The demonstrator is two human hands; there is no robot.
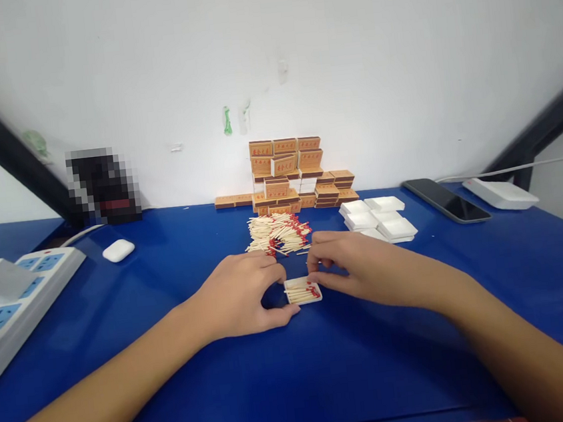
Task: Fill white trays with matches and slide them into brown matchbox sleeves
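Observation:
A small white matchbox tray [303, 290] lies on the blue table [278, 372], filled with red-tipped matches. My left hand [242, 294] rests at its left end, fingers curled, thumb touching the tray's near corner. My right hand [355, 264] is at the tray's right end, fingers pinched together just above it; what they pinch is too small to name. Just behind the hands lies a loose heap of matches [278, 233].
Stacked orange matchbox sleeves [290, 173] stand against the wall. Several white empty trays [378, 221] lie to their right, then a phone [445, 199] and a white device [499, 192]. At left are a power strip [4, 300] and a white earbud case [118, 250].

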